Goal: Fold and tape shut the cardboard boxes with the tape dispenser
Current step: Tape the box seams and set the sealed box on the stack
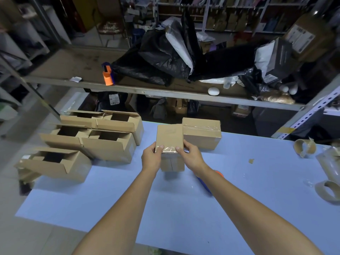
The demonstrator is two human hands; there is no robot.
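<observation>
A small closed cardboard box [170, 138] stands on the blue table [165, 208], with clear tape across its near top edge. My left hand [151, 156] grips its left near corner, thumb on top. My right hand [191, 155] grips the right near corner the same way. A taped box [201, 135] sits just to the right behind it, touching. Several open boxes [108, 146] lie on the left of the table. The blue and orange tape dispenser [204, 184] lies on the table, mostly hidden under my right forearm.
Used tape cores [304, 147] and clear tape scraps [329, 166] lie at the right edge. A second orange dispenser [107, 74] stands on the metal shelf [165, 92] behind the table, beside black plastic bags [165, 57].
</observation>
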